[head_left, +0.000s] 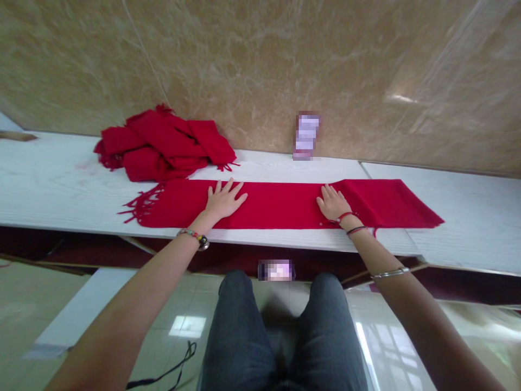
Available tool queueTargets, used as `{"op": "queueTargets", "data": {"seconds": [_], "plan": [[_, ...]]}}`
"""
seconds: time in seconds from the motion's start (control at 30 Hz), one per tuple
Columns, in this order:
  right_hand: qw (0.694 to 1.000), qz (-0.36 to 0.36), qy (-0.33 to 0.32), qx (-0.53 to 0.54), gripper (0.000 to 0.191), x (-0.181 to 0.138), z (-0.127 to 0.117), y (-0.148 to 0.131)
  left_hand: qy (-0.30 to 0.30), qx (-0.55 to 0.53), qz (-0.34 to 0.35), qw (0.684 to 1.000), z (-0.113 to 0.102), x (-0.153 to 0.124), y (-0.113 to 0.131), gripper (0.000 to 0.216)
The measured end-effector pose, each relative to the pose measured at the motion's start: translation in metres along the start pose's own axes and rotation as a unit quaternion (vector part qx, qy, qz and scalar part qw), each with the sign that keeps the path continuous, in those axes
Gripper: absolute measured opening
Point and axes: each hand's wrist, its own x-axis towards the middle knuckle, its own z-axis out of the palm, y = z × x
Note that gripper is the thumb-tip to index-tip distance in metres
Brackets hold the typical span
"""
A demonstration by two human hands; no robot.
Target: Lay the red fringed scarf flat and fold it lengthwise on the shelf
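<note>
A red scarf (280, 205) lies stretched lengthwise along a white tabletop, with its fringe at the left end and a folded, slanted edge at the right. My left hand (224, 200) rests flat on its left half, fingers spread. On the right half, my right hand (334, 203) also lies flat with the palm down, fingers slightly apart. Neither hand grips the cloth. Behind the scarf's left part sits a crumpled heap of red fringed scarves (163, 144), whose number I cannot tell.
The white tabletop (468, 217) runs along a brown marbled wall (260, 70). A blurred-out upright object (307, 136) leans against the wall. Another blurred object (277, 270) is near my knees (236, 288), below the front edge. A black strap (163, 377) lies low at the left.
</note>
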Motion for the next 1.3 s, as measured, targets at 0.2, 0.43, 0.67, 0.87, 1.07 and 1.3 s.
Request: {"op": "queueTargets", "data": {"seconds": [0.2, 0.43, 0.67, 0.87, 1.07, 1.3], "plan": [[0.997, -0.073, 0.01, 0.024, 0.058, 0.006, -0.014, -0.03, -0.004, 0.003, 0.002, 1.0, -0.001, 0.0, 0.001, 0.062], [0.986, -0.165, -0.034, 0.0, 0.055, 0.018, -0.005, -0.041, -0.006, 0.006, -0.001, 1.0, -0.001, 0.001, -0.001, 0.062], [0.996, -0.049, -0.046, -0.064, 0.053, 0.015, -0.009, 0.094, -0.002, 0.01, 0.0, 1.0, 0.0, 0.003, -0.001, 0.061], [0.996, 0.052, -0.047, -0.055, 0.053, 0.012, -0.007, 0.189, -0.003, 0.015, 0.004, 1.0, 0.001, 0.005, -0.003, 0.061], [0.986, 0.163, -0.019, -0.034, 0.056, 0.01, -0.011, 0.236, -0.002, 0.036, 0.018, 0.999, 0.0, 0.006, -0.009, 0.059], [0.997, -0.075, 0.02, 0.003, 0.057, -0.011, -0.016, 0.152, -0.008, 0.04, 0.024, 0.999, -0.002, 0.007, -0.011, 0.058]]}}
